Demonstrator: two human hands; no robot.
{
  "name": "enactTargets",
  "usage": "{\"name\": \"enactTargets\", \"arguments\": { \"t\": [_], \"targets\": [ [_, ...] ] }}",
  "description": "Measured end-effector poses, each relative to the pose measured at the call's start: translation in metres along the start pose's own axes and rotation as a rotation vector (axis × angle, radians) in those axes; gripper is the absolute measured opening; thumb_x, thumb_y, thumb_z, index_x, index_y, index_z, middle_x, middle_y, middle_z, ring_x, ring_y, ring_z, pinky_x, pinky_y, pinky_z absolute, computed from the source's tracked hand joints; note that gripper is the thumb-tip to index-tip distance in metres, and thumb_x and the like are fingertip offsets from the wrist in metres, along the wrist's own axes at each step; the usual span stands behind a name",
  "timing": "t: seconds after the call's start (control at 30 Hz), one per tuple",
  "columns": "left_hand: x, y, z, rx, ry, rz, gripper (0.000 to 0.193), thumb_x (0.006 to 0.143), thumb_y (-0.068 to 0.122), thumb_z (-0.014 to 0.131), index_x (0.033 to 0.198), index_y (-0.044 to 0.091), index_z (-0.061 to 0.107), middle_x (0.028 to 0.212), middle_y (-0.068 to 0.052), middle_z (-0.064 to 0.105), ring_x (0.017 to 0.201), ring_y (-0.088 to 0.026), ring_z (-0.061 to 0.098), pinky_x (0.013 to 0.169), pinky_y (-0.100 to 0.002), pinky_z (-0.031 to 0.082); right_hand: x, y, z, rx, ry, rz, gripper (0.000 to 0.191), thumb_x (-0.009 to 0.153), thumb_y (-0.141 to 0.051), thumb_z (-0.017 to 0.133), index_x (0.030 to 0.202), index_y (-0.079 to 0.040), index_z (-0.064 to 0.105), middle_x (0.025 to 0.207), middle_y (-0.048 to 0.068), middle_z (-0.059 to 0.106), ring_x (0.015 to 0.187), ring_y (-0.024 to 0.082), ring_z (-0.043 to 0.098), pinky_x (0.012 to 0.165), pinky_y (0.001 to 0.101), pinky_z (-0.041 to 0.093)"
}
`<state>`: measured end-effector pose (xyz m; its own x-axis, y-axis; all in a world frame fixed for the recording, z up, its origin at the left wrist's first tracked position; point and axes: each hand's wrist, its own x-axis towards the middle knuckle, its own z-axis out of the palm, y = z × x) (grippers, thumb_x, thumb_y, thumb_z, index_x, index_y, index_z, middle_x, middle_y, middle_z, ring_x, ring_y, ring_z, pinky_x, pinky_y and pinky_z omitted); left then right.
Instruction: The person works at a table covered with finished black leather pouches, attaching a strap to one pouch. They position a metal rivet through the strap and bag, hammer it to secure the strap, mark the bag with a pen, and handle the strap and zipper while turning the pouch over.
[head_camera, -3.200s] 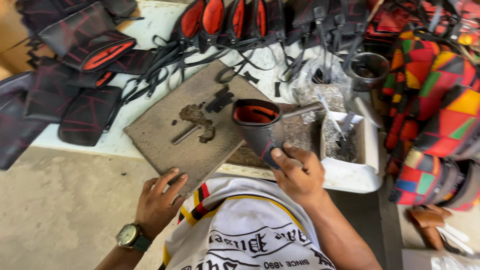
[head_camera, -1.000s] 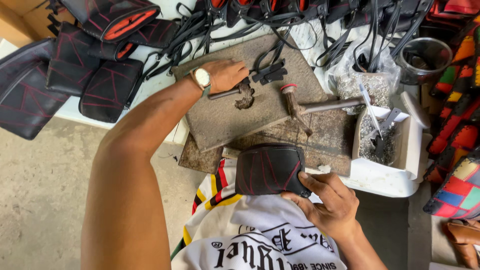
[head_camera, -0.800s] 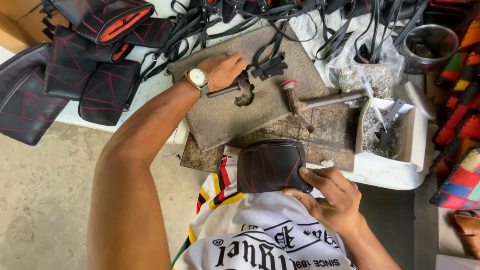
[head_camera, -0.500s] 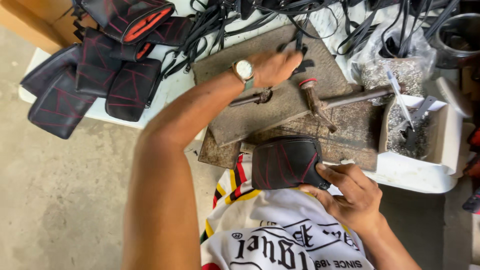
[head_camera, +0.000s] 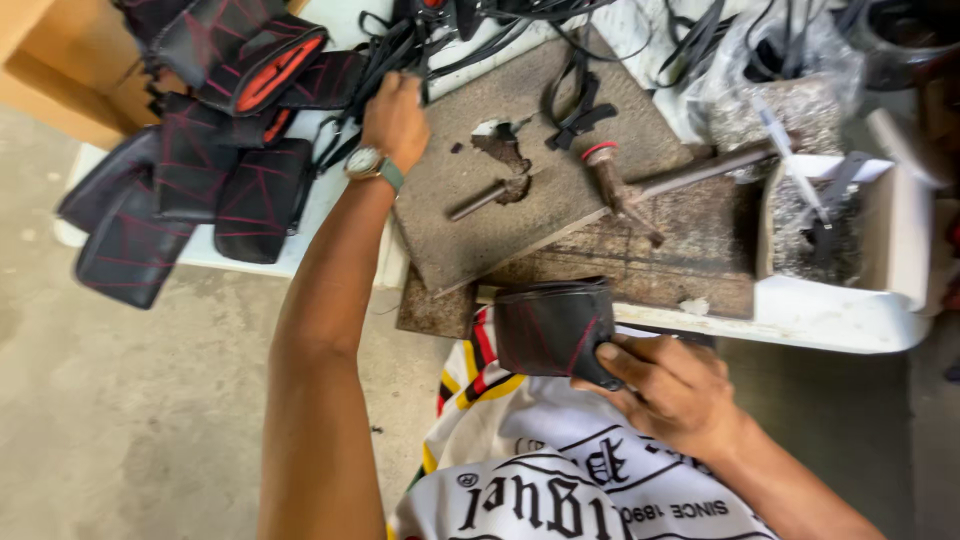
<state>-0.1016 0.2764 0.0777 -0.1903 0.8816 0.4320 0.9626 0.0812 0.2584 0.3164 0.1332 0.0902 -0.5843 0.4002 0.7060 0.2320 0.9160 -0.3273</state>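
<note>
We see the right hand (head_camera: 672, 388) low in the head view, its grip closed on a black pouch (head_camera: 553, 328) with red stitching; thumb on top at the pouch's near right corner, fingers under it. The pouch sits to the left of that hand, held just off the near edge of the grey board (head_camera: 520, 180), above the person's printed shirt (head_camera: 530, 480).

The left hand (head_camera: 396, 118) (watch on the wrist) reaches to the far left corner of the grey board, fingers curled down among black straps (head_camera: 400, 45); we cannot tell whether that grip has closed on one.

On the grey board: a rusty metal tool (head_camera: 500, 180) near its middle, a punch with a red band (head_camera: 612, 185) at its right edge. Left of the board, a pile of matching black pouches (head_camera: 200, 180) on the white bench (head_camera: 800, 318). Right of the board, a white box (head_camera: 890, 240) of small metal bits.
</note>
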Motion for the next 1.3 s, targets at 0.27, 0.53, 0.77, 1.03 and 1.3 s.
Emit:
{"name": "enactTargets", "arguments": {
  "t": [0.27,0.53,0.77,1.03,1.3],
  "targets": [
    [-0.035,-0.012,0.009,0.012,-0.051,-0.096,0.019,0.094,0.009,0.061,0.104,-0.003,0.071,0.108,-0.026,0.067,0.096,-0.046,0.065,0.084,-0.053,0.053,-0.005,-0.005,0.002,0.005,-0.028,-0.114,0.046,0.075,-0.017,0.092,0.113,-0.007,0.069,0.098,0.009,0.068,0.073,0.022,0.071,0.058,0.031,0.056],
    [-0.086,-0.021,0.008,0.037,-0.023,-0.168,0.02,0.094,0.01,0.062,0.107,-0.002,0.071,0.106,-0.024,0.067,0.096,-0.043,0.066,0.084,-0.051,0.054,-0.019,-0.018,0.0,0.066,-0.03,-0.041,0.053,0.072,-0.028,0.098,0.109,-0.005,0.069,0.092,0.006,0.067,0.071,0.018,0.071,0.059,0.028,0.056],
    [-0.117,0.013,-0.036,-0.184,0.172,-0.007,0.036,0.098,0.027,0.072,0.125,0.003,0.069,0.108,-0.02,0.065,0.092,-0.041,0.064,0.08,-0.051,0.051,-0.009,-0.028,-0.052,-0.016,0.096,0.114,0.047,0.074,-0.027,0.097,0.105,-0.006,0.07,0.098,0.01,0.071,0.073,0.019,0.071,0.062,0.03,0.059],
    [-0.152,0.073,-0.04,-0.249,-0.2,0.05,0.044,0.089,0.038,0.071,0.125,0.013,0.069,0.127,-0.012,0.069,0.101,-0.041,0.064,0.089,-0.047,0.052,0.045,0.037,-0.079,-0.493,0.278,-0.216,0.035,0.074,0.004,0.078,0.107,-0.008,0.076,0.099,0.017,0.07,0.072,0.028,0.067,0.061,0.0375,0.055],
    [-0.097,0.041,-0.021,-0.148,-0.201,0.018,0.054,0.087,0.044,0.074,0.128,0.01,0.069,0.122,-0.021,0.067,0.106,-0.042,0.064,0.09,-0.05,0.051,0.065,0.048,-0.069,-0.459,0.244,-0.331,0.042,0.075,0.008,0.083,0.112,-0.009,0.073,0.099,0.014,0.067,0.068,0.023,0.064,0.056,0.0335,0.053]
  ]
}}
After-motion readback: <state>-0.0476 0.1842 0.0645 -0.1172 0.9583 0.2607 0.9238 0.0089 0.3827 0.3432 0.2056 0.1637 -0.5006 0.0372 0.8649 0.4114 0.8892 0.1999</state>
